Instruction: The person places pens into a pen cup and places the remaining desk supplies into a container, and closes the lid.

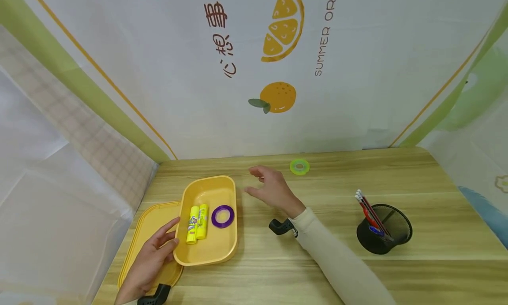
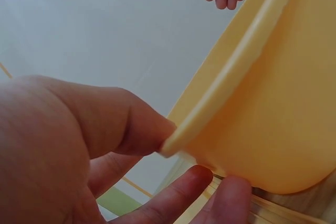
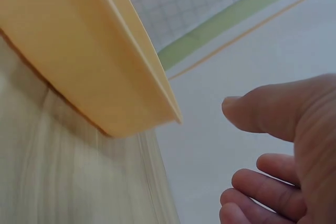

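Note:
A yellow plastic box [image 1: 206,252] stands tilted in look, with two yellow glue sticks [image 1: 197,223] and a roll of tape with a purple rim [image 1: 222,216] inside. At its left side my left hand [image 1: 152,256] holds the rim; in the left wrist view a digit meets the rim's edge and other fingertips [image 2: 236,190] lie by the outer wall. To the right of the box, apart from it, my right hand [image 1: 274,190] hovers with thumb and fingers spread and nothing between them. A green tape roll [image 1: 299,166] lies beyond the right hand.
A yellow lid [image 1: 136,247] lies on the wooden table [image 1: 278,274], partly under the box and left hand. On the right stands a black mesh pen holder [image 1: 377,241] with pencils and pens. A printed white cloth [image 1: 341,115] hangs behind the table.

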`<state>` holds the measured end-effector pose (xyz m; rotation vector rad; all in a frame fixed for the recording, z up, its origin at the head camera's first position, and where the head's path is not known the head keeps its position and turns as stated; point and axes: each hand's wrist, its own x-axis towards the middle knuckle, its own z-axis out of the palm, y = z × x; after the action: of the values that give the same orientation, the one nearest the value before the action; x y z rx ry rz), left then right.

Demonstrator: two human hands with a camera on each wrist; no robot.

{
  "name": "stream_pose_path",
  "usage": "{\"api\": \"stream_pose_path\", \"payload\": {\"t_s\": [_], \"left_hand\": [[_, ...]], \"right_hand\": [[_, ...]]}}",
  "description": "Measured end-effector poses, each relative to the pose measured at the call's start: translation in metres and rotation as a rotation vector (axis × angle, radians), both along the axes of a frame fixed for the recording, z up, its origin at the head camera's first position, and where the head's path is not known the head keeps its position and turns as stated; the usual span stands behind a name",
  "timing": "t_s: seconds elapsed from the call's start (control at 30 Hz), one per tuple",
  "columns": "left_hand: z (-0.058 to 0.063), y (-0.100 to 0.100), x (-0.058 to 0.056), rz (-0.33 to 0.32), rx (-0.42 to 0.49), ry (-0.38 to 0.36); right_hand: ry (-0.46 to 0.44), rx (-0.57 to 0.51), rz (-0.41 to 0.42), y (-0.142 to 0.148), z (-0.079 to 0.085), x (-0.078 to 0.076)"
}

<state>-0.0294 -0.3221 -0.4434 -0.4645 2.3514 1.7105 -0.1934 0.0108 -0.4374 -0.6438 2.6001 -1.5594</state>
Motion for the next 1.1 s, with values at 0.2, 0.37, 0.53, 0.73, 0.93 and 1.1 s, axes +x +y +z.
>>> {"api": "stream_pose_path", "payload": {"t_s": [0.2, 0.37, 0.53, 0.73, 0.93, 1.1], "left_hand": [[0.002, 0.002, -0.001, 0.000, -0.005, -0.013], [0.002, 0.002, -0.001, 0.002, 0.005, -0.011], [0.000, 0.000, 0.000, 0.002, 0.010, -0.008], [0.000, -0.001, 0.001, 0.000, -0.006, -0.004], [0.000, 0.000, 0.001, 0.002, -0.007, 0.002], [-0.002, 0.002, 0.000, 0.009, 0.008, 0.005]], "right_hand": [[0.028, -0.006, -0.053, 0.020, -0.003, -0.007], [0.003, -0.016, -0.087, 0.037, -0.006, -0.013], [-0.014, -0.026, -0.138, 0.054, -0.012, -0.021], [-0.034, 0.001, -0.221, 0.073, -0.021, -0.029], [-0.019, 0.037, -0.288, 0.087, -0.027, -0.037], [-0.030, 0.054, -0.374, 0.095, -0.034, -0.044]]}}
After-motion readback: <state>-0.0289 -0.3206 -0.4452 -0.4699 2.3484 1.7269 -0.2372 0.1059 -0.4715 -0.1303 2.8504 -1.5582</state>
